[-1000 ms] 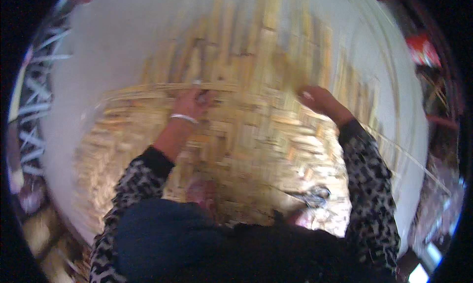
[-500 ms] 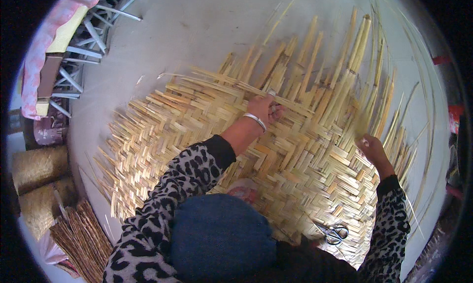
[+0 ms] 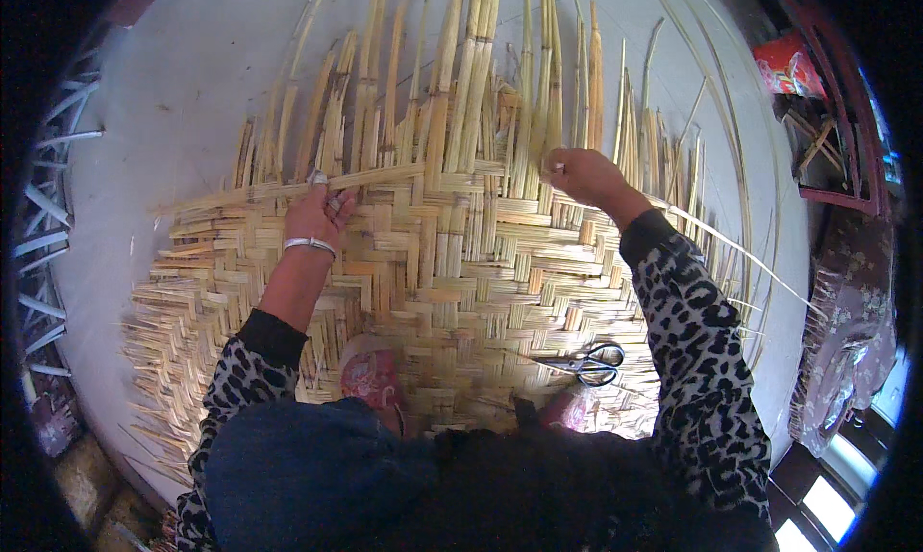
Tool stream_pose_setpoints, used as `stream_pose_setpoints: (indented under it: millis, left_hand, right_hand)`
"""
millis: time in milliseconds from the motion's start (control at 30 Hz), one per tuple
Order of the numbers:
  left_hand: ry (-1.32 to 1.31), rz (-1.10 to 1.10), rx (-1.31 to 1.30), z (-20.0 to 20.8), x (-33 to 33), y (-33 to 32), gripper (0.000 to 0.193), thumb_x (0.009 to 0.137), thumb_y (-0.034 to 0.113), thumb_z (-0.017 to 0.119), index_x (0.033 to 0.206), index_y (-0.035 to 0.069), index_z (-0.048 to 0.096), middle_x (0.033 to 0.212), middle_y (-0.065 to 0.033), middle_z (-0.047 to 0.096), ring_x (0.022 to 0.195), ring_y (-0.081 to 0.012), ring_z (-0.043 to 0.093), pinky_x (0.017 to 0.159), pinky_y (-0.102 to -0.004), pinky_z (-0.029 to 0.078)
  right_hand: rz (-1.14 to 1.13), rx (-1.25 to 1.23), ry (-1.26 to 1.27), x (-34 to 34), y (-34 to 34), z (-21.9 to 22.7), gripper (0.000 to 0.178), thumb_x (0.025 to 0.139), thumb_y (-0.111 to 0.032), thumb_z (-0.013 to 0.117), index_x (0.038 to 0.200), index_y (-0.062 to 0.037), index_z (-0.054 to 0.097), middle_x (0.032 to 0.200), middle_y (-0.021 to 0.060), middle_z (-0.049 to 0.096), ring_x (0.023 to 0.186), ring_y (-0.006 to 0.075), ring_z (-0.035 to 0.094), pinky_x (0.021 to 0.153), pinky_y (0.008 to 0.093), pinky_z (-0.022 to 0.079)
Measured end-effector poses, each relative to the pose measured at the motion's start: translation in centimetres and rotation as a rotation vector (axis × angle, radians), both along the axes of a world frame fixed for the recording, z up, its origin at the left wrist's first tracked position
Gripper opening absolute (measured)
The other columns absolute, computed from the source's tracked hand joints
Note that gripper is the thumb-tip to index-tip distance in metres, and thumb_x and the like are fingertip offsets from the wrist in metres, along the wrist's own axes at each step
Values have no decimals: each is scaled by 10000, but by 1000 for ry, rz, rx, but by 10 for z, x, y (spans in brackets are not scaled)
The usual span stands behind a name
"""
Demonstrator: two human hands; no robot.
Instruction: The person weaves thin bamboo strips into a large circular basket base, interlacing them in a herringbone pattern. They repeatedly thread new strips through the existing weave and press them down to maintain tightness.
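Note:
A herringbone mat of flat split-cane strips [image 3: 452, 312] spreads beneath me, its loose strip ends standing out along the far edge. My left hand [image 3: 320, 217], with a silver bracelet at the wrist and pale wrapping on a finger, is closed on a cane strip [image 3: 380, 175] that crosses the upright ends. My right hand [image 3: 588, 179] is pinched at the far edge, beside upright strips [image 3: 543, 90]. A long thin strip [image 3: 735, 242] trails from under it to the lower right; its fingertips partly hide what they hold.
Black-handled scissors [image 3: 598, 364] lie on the mat near my right forearm. My pink shoe [image 3: 373, 374] rests on the weave. Metal legs [image 3: 43, 206] line the left side. A dark red wooden frame [image 3: 836, 90] and a patterned cloth [image 3: 846, 331] stand at the right.
The view has swung to the right, so the mat sits further left. My right hand has come up to the far edge of the weave; my left stays on the crossing strip.

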State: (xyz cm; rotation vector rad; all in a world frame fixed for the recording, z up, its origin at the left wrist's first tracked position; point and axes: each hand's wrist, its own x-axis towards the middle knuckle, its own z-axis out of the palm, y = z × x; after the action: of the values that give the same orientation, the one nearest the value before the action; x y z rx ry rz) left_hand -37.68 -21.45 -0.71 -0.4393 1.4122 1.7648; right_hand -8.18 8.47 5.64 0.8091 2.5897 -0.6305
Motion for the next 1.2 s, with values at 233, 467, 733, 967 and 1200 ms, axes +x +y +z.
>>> stream_pose_setpoints:
  millis: [233,467,733,967,1200]
  left_hand:
    - [-74,-78,78,6,-12,0,160,950,159,613,987,14,557,882,-99,628,915,-274,683,695,-359,614]
    - [-57,-61,148,6,-25,-17,185,939,164,626,1037,16,577,942,-105,653,895,-257,677,731,-378,599]
    - [52,-418,270,31,-49,-17,220,960,199,600,1104,33,591,1001,-79,669,907,-206,676,819,-346,577]
    - [716,-944,166,34,-82,28,308,964,187,581,1217,13,563,1195,-91,618,1093,-207,631,953,-336,524]
    - [648,-1231,-358,35,-81,98,433,814,369,739,1034,5,657,989,-114,674,884,-193,652,760,-348,529]
  right_hand:
    - [13,195,-43,-6,-18,5,313,859,-384,636,943,-83,648,881,139,655,871,354,637,760,472,505]
    - [145,239,361,-65,-80,18,224,835,-167,640,1038,-70,633,965,139,601,945,357,611,791,456,506]
    - [172,-30,340,-160,-125,3,234,885,-254,602,998,-56,657,891,175,642,888,385,630,768,486,509]
    - [-66,-34,476,-162,-130,-4,245,855,-305,646,888,-62,664,821,149,649,795,361,639,702,459,503]
    - [-419,-137,582,-154,-136,-14,252,828,-278,647,909,-39,631,764,184,652,715,387,636,661,456,507]
